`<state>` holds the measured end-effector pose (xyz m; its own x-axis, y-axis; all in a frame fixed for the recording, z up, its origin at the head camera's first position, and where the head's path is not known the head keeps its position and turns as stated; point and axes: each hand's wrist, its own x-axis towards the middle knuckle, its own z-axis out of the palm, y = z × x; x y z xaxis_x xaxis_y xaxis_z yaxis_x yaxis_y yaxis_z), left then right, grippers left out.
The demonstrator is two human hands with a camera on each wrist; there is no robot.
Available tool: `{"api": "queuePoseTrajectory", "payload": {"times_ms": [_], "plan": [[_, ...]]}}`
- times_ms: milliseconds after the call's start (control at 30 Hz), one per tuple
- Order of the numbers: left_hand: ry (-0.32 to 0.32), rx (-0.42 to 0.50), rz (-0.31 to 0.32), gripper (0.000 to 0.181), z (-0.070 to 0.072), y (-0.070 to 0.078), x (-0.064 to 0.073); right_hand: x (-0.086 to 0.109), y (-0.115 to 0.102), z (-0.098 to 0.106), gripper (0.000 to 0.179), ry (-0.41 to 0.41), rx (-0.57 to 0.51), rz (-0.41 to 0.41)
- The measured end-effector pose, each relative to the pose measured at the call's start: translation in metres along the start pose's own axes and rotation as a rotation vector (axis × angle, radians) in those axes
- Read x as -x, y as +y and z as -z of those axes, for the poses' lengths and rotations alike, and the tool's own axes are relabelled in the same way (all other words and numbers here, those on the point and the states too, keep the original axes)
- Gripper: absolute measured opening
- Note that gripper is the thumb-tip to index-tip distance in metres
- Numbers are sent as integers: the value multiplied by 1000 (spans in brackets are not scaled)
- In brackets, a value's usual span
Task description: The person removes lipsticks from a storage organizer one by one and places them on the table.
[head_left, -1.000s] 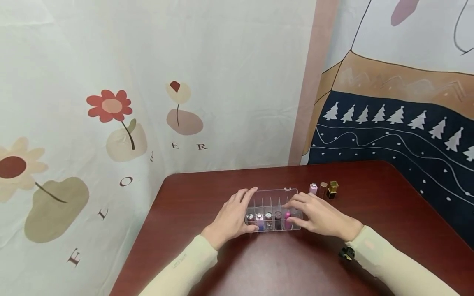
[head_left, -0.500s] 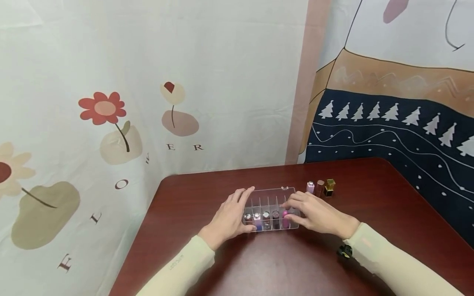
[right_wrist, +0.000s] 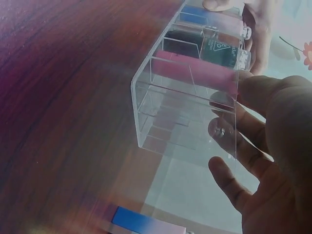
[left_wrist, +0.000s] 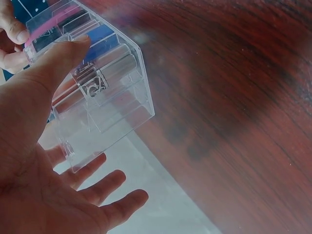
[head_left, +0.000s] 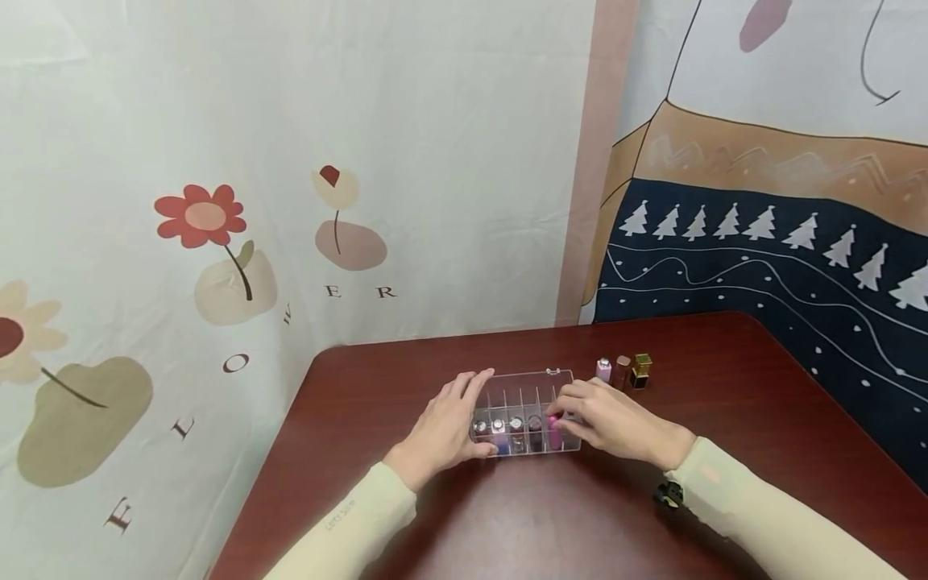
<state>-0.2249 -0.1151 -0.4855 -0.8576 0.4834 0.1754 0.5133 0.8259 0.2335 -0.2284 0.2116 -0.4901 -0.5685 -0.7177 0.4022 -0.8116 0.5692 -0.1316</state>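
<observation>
A clear, divided lipstick organizer (head_left: 528, 396) stands on the table, its front row filled with several tubes. My left hand (head_left: 442, 423) holds its left end, thumb across the front and fingers spread behind, as the left wrist view shows on the organizer (left_wrist: 122, 117). At the right end, my right hand (head_left: 616, 420) pinches the top of a pink lipstick (head_left: 555, 437) with thumb and forefinger. The right wrist view shows this pink tube (right_wrist: 195, 73) in its slot, beside dark and blue-and-pink tubes; the other fingers of the right hand (right_wrist: 287, 141) lie behind the clear wall.
Behind the right hand stand a lilac lipstick (head_left: 603, 370), a brown tube (head_left: 621, 372) and a gold-and-black lipstick (head_left: 641, 372). The dark red wooden table (head_left: 406, 370) meets patterned cloth hangings (head_left: 464, 161) at the back. A small black device (head_left: 669, 495) sits at the right wrist.
The right thumb has moved slightly up and left onto the pink lipstick's top. The left hand and organizer keep their places; the head view has shifted a little.
</observation>
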Motion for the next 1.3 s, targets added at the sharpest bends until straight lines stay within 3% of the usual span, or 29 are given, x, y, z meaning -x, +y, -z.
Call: {"api": "queuePoseTrajectory", "payload": {"times_ms": [633,967,1300], "plan": [[-9,-16,-6,129,0,0,0,-3,-5,6,13,6,20,45],[-20,-57,-3,129,3,2,-1,-6,-13,12,16,15,14,-32],[1,-64,-20,130,-1,4,0,-3,-16,9,19,71,52,-44]]}}
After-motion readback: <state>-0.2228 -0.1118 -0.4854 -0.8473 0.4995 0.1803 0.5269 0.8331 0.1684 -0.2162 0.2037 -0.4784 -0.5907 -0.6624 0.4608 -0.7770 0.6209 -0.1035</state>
